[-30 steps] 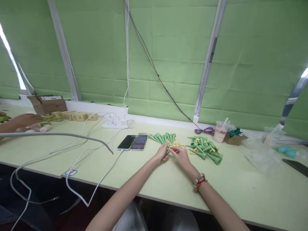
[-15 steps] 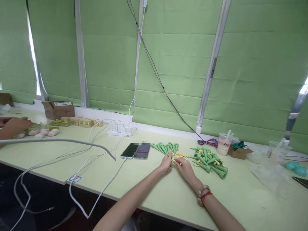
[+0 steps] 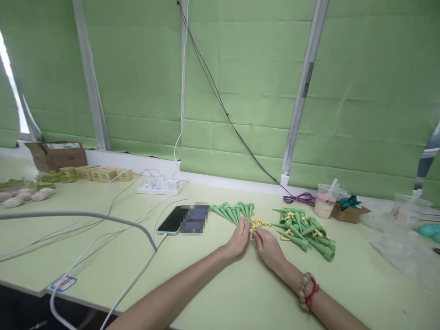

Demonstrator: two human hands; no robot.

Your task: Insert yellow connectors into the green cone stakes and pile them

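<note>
At frame centre, the left hand (image 3: 239, 240) pinched a green cone (image 3: 244, 223) while the right hand (image 3: 267, 243), fingers curled, touched small yellow pieces (image 3: 259, 223) on the tabletop (image 3: 213, 275).

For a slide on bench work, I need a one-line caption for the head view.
Left hand and right hand meet at small yellow pieces between two heaps of green cones on a pale table.

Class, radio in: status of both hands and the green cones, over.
Left hand pinching a green cone by the fanned row. Right hand beside it, at the small yellow pieces. Finished pile to the right; nothing between.
</note>
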